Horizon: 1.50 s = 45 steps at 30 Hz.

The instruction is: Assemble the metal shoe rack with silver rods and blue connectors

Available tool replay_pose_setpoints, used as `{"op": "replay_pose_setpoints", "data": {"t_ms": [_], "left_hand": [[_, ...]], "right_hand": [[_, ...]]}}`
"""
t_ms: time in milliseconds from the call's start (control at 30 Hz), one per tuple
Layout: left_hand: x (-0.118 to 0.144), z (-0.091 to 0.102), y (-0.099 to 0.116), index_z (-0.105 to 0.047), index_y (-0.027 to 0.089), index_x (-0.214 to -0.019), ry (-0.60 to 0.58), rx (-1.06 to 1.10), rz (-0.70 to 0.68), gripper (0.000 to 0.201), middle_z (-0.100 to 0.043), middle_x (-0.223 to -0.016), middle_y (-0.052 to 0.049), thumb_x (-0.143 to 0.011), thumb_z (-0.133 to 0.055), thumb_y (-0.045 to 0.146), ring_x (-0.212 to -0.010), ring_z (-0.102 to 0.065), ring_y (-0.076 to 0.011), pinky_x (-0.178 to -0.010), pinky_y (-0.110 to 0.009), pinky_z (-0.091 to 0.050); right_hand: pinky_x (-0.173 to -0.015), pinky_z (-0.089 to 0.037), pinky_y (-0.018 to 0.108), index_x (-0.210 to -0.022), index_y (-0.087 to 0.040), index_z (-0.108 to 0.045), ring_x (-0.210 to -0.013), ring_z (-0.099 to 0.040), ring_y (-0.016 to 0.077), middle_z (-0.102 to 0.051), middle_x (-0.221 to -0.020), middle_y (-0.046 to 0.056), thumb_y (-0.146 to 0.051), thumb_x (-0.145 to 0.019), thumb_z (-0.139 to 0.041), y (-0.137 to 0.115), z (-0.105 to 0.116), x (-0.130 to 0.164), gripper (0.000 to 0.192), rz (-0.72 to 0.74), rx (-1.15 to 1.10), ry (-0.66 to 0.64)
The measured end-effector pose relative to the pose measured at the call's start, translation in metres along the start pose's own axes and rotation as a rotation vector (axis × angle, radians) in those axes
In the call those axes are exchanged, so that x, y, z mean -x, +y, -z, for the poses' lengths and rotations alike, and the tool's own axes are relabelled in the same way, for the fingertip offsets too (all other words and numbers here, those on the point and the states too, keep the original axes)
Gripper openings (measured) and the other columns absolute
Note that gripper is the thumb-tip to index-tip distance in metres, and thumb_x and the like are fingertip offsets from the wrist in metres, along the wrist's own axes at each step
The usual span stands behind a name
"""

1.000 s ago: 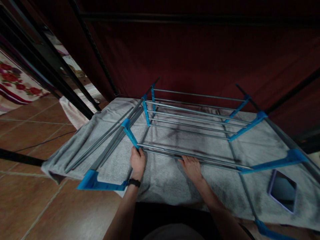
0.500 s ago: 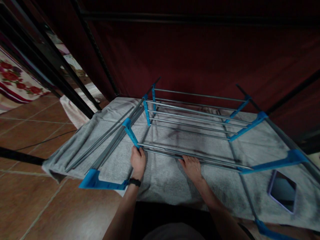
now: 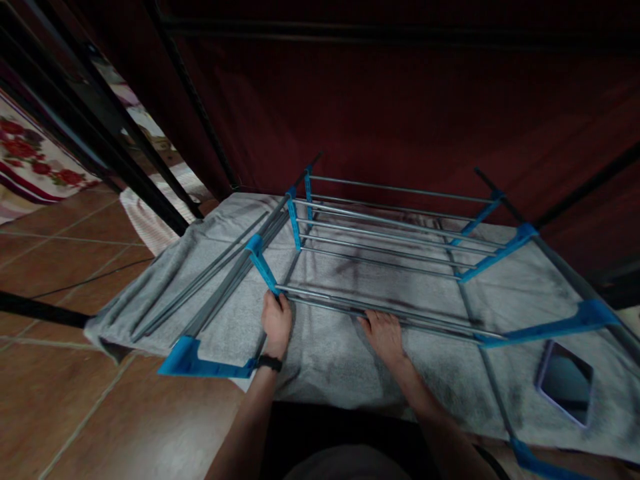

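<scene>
A partly built rack with grey metal rods and blue plastic brackets lies on a grey cloth (image 3: 325, 373). My left hand (image 3: 277, 323) is closed around the joint where a blue bracket (image 3: 263, 267) meets the near rods; its fingertips are partly hidden. My right hand (image 3: 383, 331) grips a metal rod (image 3: 330, 306) near its middle, the fingers curled over it. That rod runs right towards another blue bracket (image 3: 545, 327). Further back, several rods (image 3: 380, 233) span between the left and right side posts.
Several loose rods (image 3: 200, 283) lie on the cloth at left. A phone (image 3: 566, 382) rests at the right. Behind the rack hangs a dark red fabric panel (image 3: 380, 113). Black frame bars (image 3: 145, 180) stand at left over a brown tiled floor (image 3: 135, 413).
</scene>
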<state>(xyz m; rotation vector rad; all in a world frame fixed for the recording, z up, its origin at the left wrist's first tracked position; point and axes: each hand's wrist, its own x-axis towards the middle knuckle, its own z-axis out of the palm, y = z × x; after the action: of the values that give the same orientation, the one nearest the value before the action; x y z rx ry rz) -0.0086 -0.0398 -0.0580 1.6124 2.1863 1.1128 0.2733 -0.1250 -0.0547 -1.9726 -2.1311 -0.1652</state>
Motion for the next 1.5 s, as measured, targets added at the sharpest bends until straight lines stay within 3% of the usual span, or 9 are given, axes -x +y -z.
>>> {"op": "replay_pose_setpoints", "data": {"t_ms": [267, 833, 967, 1100, 1267, 1367, 1500], "left_hand": [[0.0, -0.001, -0.001, -0.052, 0.024, -0.109, 0.007, 0.01, 0.013, 0.021, -0.064, -0.103, -0.015, -0.101, -0.038, 0.037, -0.099, -0.065, -0.0318, -0.089, -0.047, -0.05], [-0.001, -0.002, -0.009, -0.053, 0.019, -0.129, -0.027, 0.028, -0.018, 0.035, -0.063, -0.115, -0.019, -0.099, -0.037, 0.026, -0.108, -0.065, -0.0345, -0.095, -0.052, -0.051], [-0.001, -0.003, -0.01, -0.051, 0.019, -0.134, -0.034, 0.048, -0.02, 0.039, -0.063, -0.119, -0.019, -0.098, -0.037, 0.024, -0.113, -0.064, -0.034, -0.098, -0.053, -0.051], [0.0, -0.003, -0.01, -0.048, 0.017, -0.14, -0.039, 0.052, -0.016, 0.044, -0.062, -0.128, -0.021, -0.098, -0.037, 0.023, -0.121, -0.061, -0.0354, -0.103, -0.055, -0.049], [0.002, -0.001, -0.007, -0.032, 0.014, -0.155, -0.043, 0.085, -0.013, 0.058, -0.056, -0.143, -0.021, -0.097, -0.039, 0.023, -0.132, -0.056, -0.0352, -0.107, -0.054, -0.048], [0.002, 0.001, -0.005, -0.025, 0.012, -0.158, -0.048, 0.069, -0.02, 0.062, -0.053, -0.146, -0.023, -0.097, -0.038, 0.022, -0.134, -0.054, -0.0364, -0.108, -0.055, -0.047], [0.0, 0.003, -0.003, -0.031, 0.01, -0.154, -0.054, 0.025, -0.015, 0.06, -0.057, -0.14, -0.024, -0.097, -0.041, 0.023, -0.129, -0.058, -0.0371, -0.105, -0.051, -0.049]], "right_hand": [[-0.071, -0.042, 0.029, -0.098, -0.021, -0.069, -0.079, -0.07, 0.0186, -0.077, -0.088, 0.006, -0.041, -0.106, -0.043, 0.007, 0.006, -0.006, 0.034, 0.062, 0.008, -0.087], [-0.072, -0.048, 0.029, -0.108, -0.025, -0.069, -0.089, -0.073, 0.0209, -0.077, -0.098, 0.008, -0.041, -0.104, -0.045, 0.01, 0.019, -0.014, 0.029, 0.06, -0.015, -0.264], [-0.072, -0.046, 0.029, -0.107, -0.024, -0.069, -0.086, -0.072, 0.0206, -0.077, -0.096, 0.008, -0.042, -0.105, -0.042, 0.01, 0.015, -0.011, 0.032, 0.063, -0.025, -0.214], [-0.078, -0.044, 0.031, -0.106, -0.021, -0.069, -0.086, -0.07, 0.0204, -0.077, -0.096, 0.008, -0.043, -0.106, -0.04, 0.006, 0.006, -0.005, 0.037, 0.037, -0.041, -0.086], [-0.087, -0.039, 0.034, -0.114, -0.021, -0.068, -0.094, -0.068, 0.0213, -0.076, -0.107, 0.008, -0.038, -0.106, -0.043, 0.007, -0.002, 0.004, 0.032, 0.036, -0.072, 0.03], [-0.092, -0.037, 0.036, -0.115, -0.021, -0.068, -0.1, -0.066, 0.0218, -0.075, -0.111, 0.008, -0.034, -0.106, -0.042, 0.013, -0.002, 0.01, 0.03, 0.025, -0.09, 0.061], [-0.097, -0.037, 0.037, -0.115, -0.021, -0.068, -0.106, -0.063, 0.0226, -0.073, -0.113, 0.009, -0.034, -0.107, -0.041, 0.026, 0.004, 0.019, 0.031, -0.037, -0.109, 0.033]]}}
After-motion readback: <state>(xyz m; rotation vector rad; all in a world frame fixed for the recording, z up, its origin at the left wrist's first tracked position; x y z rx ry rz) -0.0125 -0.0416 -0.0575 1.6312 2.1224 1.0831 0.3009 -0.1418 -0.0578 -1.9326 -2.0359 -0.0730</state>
